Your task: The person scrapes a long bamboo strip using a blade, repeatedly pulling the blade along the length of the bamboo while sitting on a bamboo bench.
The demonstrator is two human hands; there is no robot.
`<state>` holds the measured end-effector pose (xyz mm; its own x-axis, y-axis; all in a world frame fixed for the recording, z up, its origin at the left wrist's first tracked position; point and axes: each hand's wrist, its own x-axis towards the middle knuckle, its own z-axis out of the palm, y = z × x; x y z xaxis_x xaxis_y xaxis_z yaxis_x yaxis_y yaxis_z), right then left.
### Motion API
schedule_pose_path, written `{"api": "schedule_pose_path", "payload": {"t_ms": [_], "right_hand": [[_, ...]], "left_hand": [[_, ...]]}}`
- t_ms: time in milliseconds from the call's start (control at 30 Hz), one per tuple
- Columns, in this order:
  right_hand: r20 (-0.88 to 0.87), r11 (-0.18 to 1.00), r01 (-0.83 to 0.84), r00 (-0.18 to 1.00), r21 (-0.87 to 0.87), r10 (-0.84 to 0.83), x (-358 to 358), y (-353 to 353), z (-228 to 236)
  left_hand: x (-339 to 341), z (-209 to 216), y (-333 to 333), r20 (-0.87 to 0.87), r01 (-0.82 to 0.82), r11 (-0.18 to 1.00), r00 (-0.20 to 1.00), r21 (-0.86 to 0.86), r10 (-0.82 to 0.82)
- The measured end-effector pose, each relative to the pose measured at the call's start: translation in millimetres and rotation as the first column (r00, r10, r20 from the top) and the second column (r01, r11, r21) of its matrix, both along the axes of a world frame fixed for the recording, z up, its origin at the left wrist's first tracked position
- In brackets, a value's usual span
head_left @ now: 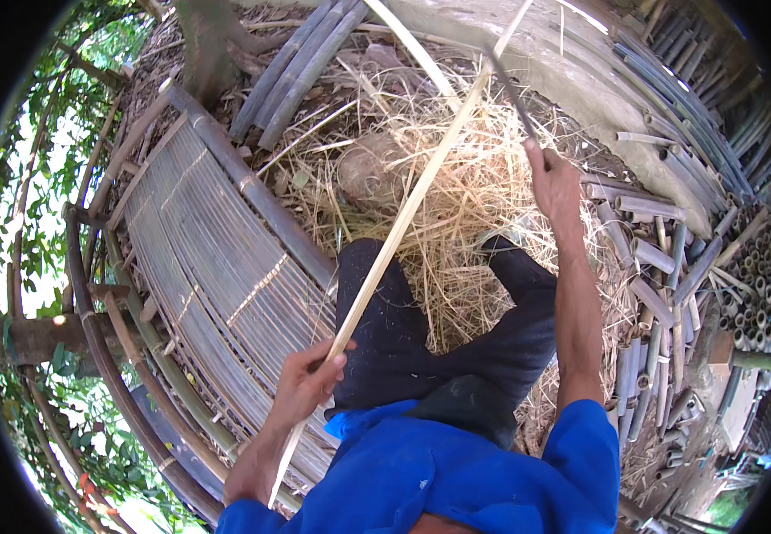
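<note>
A long, pale split-bamboo strip (412, 209) runs slantwise from beside my left arm, across my left thigh, to the far top. My left hand (307, 383) is closed around its near part. In my right hand (556, 189), held out to the far right, is a knife (513, 96) with a long dark blade. The blade's tip lies at the strip's far part; whether it touches cannot be made out. Beneath the strip and between my legs (483, 347) spreads a heap of thin bamboo shavings (483, 169).
A slatted bamboo bench (198, 222) stands close on my left. Dark bamboo poles (292, 76) lie beyond it near a tree trunk (203, 53). A rounded block (372, 169) sits among the shavings. Cut bamboo pieces (652, 209) are piled at right, beside a concrete ledge (572, 80).
</note>
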<state>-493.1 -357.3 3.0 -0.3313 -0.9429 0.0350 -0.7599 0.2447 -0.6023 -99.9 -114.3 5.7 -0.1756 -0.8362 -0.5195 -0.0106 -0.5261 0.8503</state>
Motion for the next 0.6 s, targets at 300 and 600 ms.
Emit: {"api": "schedule_pose_path", "payload": {"t_ms": [300,600], "right_hand": [[-0.092,0.685,-0.728,0.684,-0.031,0.723,112,137,-39],[-0.098,0.99,-0.057,0.993,0.132,0.07,-40,-35,-53]], "left_hand": [[-38,-9,-39,0.146,0.005,0.988,0.989,-0.157,0.018],[-10,-8,31,0.186,-0.018,0.996,0.982,-0.085,0.034]]}}
